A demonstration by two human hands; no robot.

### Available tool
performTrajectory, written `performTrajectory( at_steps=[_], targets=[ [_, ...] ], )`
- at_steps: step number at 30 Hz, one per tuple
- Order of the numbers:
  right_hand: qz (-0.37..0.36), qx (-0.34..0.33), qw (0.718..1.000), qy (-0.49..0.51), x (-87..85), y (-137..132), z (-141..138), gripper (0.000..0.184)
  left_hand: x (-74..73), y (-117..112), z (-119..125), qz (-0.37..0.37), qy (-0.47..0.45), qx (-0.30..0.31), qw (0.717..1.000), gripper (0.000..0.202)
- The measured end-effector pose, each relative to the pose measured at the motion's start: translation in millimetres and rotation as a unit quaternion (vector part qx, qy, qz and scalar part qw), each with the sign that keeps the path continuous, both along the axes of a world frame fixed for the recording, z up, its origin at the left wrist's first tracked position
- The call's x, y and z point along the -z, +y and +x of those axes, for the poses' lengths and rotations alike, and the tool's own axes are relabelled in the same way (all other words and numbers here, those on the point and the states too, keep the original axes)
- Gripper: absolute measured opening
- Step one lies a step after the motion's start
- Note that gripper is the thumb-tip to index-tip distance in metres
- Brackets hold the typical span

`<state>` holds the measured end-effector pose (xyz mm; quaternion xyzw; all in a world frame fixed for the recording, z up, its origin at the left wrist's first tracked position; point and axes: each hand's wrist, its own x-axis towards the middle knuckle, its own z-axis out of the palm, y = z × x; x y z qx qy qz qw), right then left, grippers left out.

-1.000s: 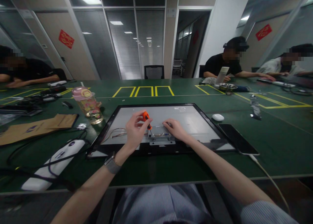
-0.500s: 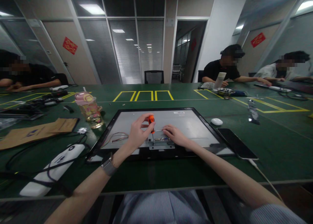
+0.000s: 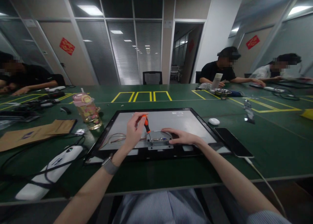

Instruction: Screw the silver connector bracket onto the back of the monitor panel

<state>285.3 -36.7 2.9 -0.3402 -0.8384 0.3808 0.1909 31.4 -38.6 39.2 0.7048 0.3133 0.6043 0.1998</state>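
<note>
A flat monitor panel lies face down on the green table, its grey metal back up. My left hand is closed round a small orange-handled screwdriver, tip down at the left end of a metal connector bracket near the panel's front edge. My right hand rests flat on the panel just right of the bracket, fingers stretched toward it. Thin coloured wires run over the panel left of my left hand.
A pink-lidded bottle, brown cardboard and a white power strip with black cables lie to the left. A white mouse-like object and a phone on a cable lie to the right. Other people sit at the far left and far right.
The screwdriver has tilted and its tip has shifted left along the bracket. My right hand has slid slightly right and flattened. The camera has moved a little.
</note>
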Motion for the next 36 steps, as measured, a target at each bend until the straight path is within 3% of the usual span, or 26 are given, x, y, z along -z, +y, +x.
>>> performTrajectory(
  at_steps=[5,11,16,24,32,36],
  targets=[
    [0.010,0.001,1.000,0.010,5.6,2.5,0.9,0.061,1.4,2.5,-7.0,-0.049,-0.038,0.042,0.997,0.022],
    [0.051,0.003,0.999,0.011,8.6,-0.6,-5.1,0.061,3.6,-1.9,-1.8,0.023,-0.015,-0.023,0.999,0.017],
    [0.092,0.015,0.996,0.010,8.6,-3.7,-11.8,0.061,1.6,-4.5,-1.4,0.030,0.001,-0.045,0.999,0.020],
    [0.094,0.022,0.995,0.007,8.8,-3.1,-12.2,0.064,4.7,-2.1,-1.2,-0.042,-0.025,0.057,0.997,0.027],
    [0.058,0.051,0.997,0.004,8.8,0.3,-8.2,0.053,0.2,-2.2,-1.3,-0.010,-0.031,-0.002,0.999,0.019],
    [0.078,0.057,0.995,-0.003,8.0,2.0,-7.7,0.050,-0.5,-1.3,-3.6,-0.053,-0.039,0.039,0.997,0.024]
  ],
)
